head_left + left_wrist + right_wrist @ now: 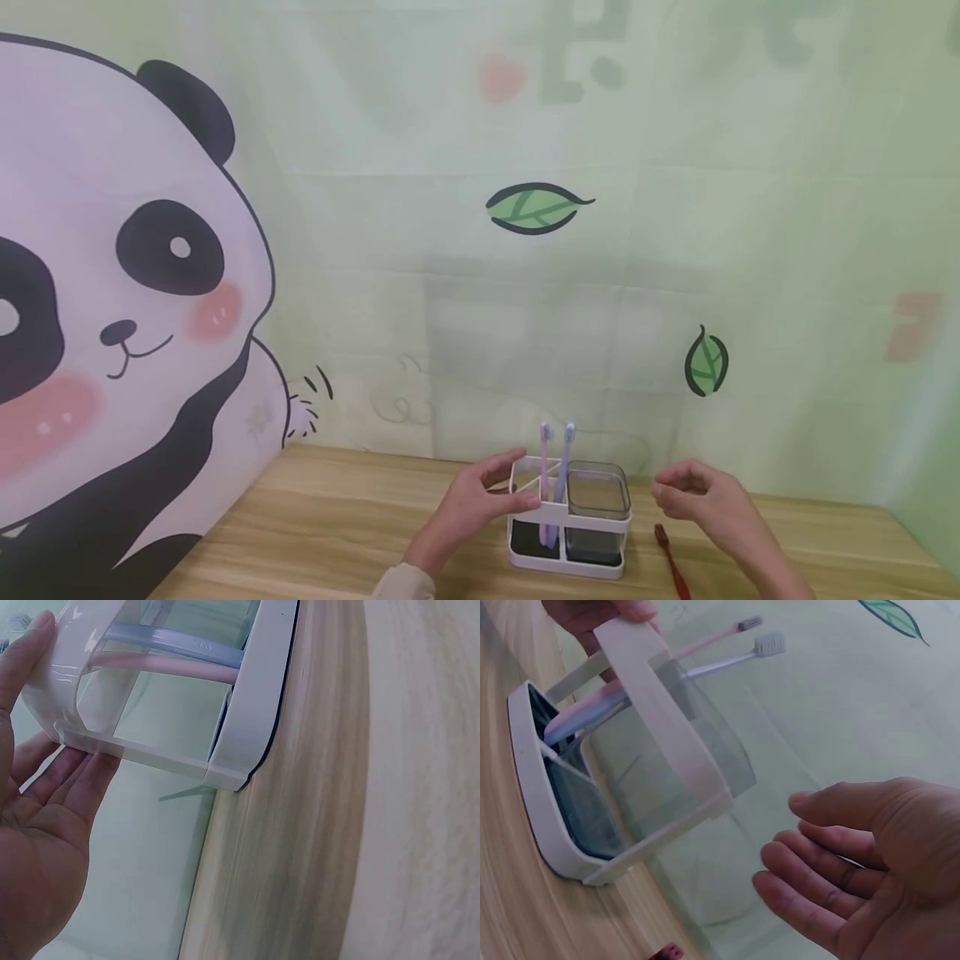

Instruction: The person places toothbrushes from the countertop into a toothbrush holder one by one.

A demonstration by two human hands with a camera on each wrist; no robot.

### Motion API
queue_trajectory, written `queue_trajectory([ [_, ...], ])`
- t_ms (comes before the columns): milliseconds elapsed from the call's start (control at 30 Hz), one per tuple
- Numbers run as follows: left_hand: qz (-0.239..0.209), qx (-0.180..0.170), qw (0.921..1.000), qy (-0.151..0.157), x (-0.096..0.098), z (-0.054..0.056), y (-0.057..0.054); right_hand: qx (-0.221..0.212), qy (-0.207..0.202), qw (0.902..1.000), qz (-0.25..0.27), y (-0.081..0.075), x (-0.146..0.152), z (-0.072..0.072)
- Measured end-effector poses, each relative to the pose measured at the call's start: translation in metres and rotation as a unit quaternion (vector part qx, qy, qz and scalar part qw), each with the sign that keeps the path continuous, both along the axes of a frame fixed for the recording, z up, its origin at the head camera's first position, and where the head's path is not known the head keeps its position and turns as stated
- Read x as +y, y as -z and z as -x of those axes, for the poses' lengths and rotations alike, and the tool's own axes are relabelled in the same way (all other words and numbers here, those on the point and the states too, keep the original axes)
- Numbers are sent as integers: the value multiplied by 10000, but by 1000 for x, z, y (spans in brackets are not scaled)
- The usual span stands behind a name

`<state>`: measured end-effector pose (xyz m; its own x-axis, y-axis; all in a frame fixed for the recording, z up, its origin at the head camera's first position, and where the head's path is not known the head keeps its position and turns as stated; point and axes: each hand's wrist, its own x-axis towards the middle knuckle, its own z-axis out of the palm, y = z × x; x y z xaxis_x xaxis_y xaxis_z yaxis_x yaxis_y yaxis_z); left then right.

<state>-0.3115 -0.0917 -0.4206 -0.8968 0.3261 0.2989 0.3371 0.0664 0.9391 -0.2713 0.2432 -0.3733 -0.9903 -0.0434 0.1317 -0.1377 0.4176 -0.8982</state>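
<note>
One white holder [567, 525] sits on the bench [315, 533] with two toothbrushes [551, 483] standing in it, one pink and one blue, plus one clear cup [596, 508] in its right half. Left hand [472, 504] grips the holder's top rim from 9 o'clock, thumb on the rim. Right hand [701, 500] hovers at 3 o'clock, loosely open, holding nothing, with one red brush [671, 560] lying on the bench just under it.

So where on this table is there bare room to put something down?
Bare table lies left of the left hand, toward the panda wall. More lies at the far right edge, beyond the right hand. It is crowded around the white holder and the red-brown toothbrush.
</note>
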Motion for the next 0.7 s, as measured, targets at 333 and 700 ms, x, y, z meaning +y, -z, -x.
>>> queue_trajectory([
  [333,-4,0,10000,38,1,0,1,-257,-363,9982,-404,14,9,5],
  [700,70,25,10000,20,0,5,2,-699,-31,9959,-572,21,17,12],
])
